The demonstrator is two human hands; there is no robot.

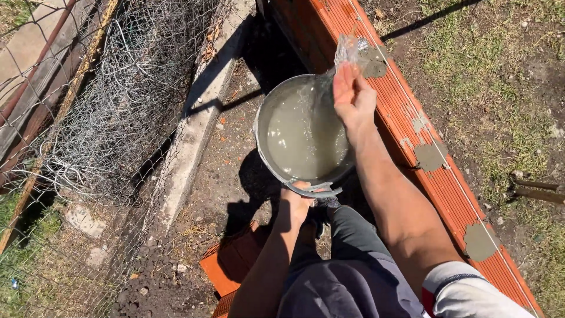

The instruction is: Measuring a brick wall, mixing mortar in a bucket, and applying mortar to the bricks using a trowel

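Note:
My left hand (298, 199) grips the near rim of a round metal bucket (263, 112) filled with cloudy grey water. My right hand (353, 94) is raised over the bucket's far right edge, fingers together and dripping, with water splashing off the fingertips onto a row of orange-red ribbed bricks (388, 100). Patches of grey mortar (429, 156) sit along the top of the brick row. A taut string line (412, 112) runs along the bricks.
A concrete kerb (194, 129) runs diagonally at the left, with tangled wire mesh fencing (112, 94) beyond it. Loose orange bricks (232, 265) lie by my legs. Dry grass and soil lie right of the brick row, with a dark metal piece (538, 189) there.

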